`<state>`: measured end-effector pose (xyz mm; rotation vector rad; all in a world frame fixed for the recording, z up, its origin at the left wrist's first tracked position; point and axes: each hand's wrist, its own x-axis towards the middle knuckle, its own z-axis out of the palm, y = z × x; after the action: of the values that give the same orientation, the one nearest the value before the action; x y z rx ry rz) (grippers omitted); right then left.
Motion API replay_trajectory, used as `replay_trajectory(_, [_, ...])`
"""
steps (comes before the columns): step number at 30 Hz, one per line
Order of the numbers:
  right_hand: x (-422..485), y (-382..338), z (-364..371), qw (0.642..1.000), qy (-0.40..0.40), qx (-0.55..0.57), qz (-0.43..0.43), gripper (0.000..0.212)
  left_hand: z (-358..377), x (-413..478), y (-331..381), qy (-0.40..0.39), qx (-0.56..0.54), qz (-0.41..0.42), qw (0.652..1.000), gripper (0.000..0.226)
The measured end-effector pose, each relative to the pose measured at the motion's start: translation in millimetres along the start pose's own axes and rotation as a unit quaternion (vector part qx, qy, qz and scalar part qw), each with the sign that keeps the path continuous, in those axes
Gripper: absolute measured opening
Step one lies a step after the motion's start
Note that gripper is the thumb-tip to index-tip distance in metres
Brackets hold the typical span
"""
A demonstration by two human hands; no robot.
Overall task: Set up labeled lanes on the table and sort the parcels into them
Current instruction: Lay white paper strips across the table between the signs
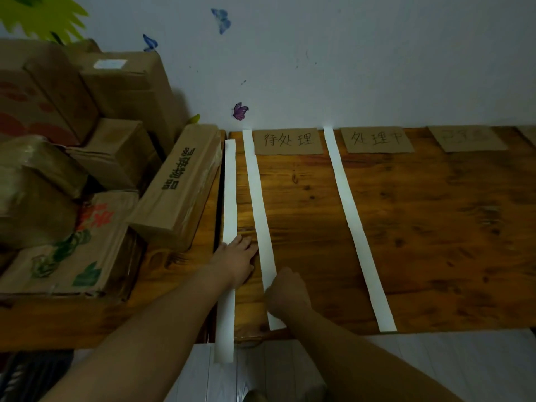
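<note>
The left hand (236, 259) lies flat on the wooden surface (420, 227) with straight, released fingers. Its wrist crosses the first white strip (229, 192) and its fingertips reach almost to the second strip (258, 192). The right hand (285, 291) is just beside it, nearer to the front edge. Its fingers are curled, and it pinches the second strip at the right side. The first strip runs along a dark seam in the surface and hangs over the front edge. The second strip is a little tilted, with its far end near the wall (377, 68). A third strip (345, 198) lies well apart to the right, also from the wall to the front edge. Three cardboard labels lie at the far side: the first label (288, 140) between the second and third strips, the second label (377, 139) right of the third strip, and the third label (467, 137) further right, its writing too blurred to read. The parcels (58, 111) are piled at the left of the seam, and a long box (179, 184) lies nearest to the first strip. Butterfly stickers (240, 111) are on the wall.
</note>
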<state>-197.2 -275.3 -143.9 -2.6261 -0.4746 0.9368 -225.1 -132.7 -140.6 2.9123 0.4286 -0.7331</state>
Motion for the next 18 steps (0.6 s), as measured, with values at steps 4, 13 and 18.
replay_trajectory(4, [-4.3,-4.2,5.4,0.999,0.014,-0.029,0.007,0.058,3.7,-2.1,5.7,-0.012,-0.002,-0.012,1.000,0.060])
replay_trajectory(13, [-1.0,-2.6,3.8,0.999,0.035,-0.001,0.018,0.054,9.2,1.1,10.5,-0.018,-0.061,-0.029,0.998,0.056])
replay_trajectory(18, [1.6,4.4,-1.4,1.000,0.010,0.025,0.009,0.033,1.9,-2.3,15.4,-0.004,-0.095,-0.028,0.995,0.045])
